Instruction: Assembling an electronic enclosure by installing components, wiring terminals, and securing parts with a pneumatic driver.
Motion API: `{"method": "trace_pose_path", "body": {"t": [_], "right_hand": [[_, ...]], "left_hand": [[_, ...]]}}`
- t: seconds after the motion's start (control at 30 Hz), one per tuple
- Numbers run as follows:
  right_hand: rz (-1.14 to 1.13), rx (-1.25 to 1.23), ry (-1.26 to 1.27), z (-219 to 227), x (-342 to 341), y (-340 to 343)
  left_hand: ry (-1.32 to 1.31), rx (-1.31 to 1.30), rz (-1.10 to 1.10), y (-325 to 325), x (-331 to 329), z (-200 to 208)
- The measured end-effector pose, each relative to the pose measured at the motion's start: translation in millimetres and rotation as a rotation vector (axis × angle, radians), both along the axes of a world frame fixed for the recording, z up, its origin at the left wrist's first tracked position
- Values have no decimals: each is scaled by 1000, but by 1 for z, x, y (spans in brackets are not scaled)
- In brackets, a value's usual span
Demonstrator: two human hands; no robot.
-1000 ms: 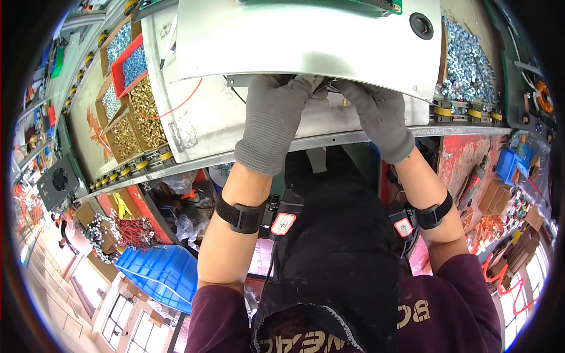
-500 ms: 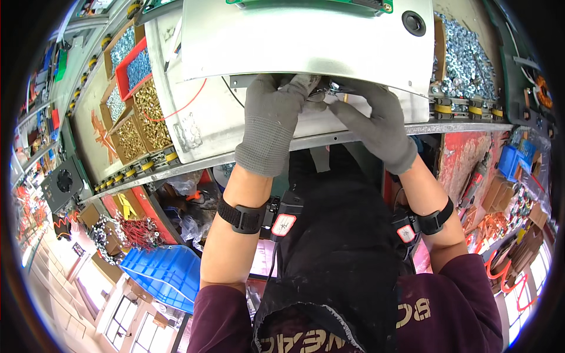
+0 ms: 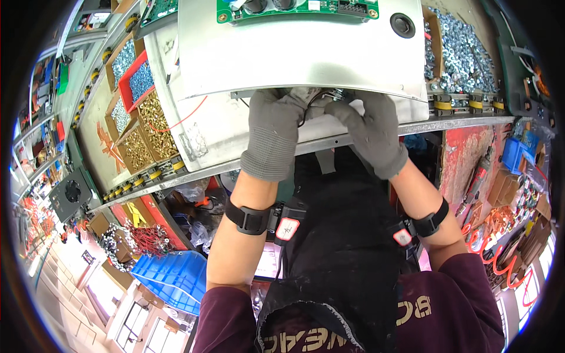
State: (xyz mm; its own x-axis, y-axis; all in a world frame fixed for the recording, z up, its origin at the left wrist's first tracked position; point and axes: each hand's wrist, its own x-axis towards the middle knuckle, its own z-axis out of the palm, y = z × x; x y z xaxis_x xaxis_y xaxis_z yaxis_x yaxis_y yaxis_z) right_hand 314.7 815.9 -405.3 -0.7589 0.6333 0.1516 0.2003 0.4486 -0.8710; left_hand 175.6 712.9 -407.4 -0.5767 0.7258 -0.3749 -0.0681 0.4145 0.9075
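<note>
- Large flat grey sheet-metal panel (image 3: 306, 56) lies on the white workbench top (image 3: 212, 126); its near edge runs just above both hands and overhangs the fingertips, so little open room there.
- Green circuit board (image 3: 297, 7) sits at the panel's far edge; a round black grommet (image 3: 402, 25) sits in the panel's right far corner.
- Left of the panel: open cardboard trays of brass screws (image 3: 154, 120) and a red bin of silvery screws (image 3: 138, 82). Right: a heap of silvery nuts (image 3: 456, 50).
- Bench front edge is a metal rail (image 3: 447, 122) running close under the wrists; free space is only below, toward the body.
- Left hand (image 3: 273, 126), grey knit glove, fingertips tucked under the panel's near edge; curled, but what it grips is hidden, so I cannot tell.
- Right hand (image 3: 371, 132), same glove, fingers pinched together on a small metal fitting with thin black wires (image 3: 329, 97), just below the panel edge, between the two hands.
- Versus a second ago: the panel sits farther up in view, the fitting and wires are now exposed, and the hands have come lower and closer together.
</note>
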Motion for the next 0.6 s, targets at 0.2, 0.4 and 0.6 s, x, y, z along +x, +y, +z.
{"method": "trace_pose_path", "body": {"t": [0.2, 0.4, 0.6], "right_hand": [[29, 457, -115, -64, 22, 36], [122, 620, -10, -93, 28, 59], [39, 389, 109, -103, 37, 62]], "left_hand": [[1069, -36, -138, 8, 3, 41], [1493, 14, -682, 18, -48, 5], [1371, 323, -787, 41, -62, -8]]}}
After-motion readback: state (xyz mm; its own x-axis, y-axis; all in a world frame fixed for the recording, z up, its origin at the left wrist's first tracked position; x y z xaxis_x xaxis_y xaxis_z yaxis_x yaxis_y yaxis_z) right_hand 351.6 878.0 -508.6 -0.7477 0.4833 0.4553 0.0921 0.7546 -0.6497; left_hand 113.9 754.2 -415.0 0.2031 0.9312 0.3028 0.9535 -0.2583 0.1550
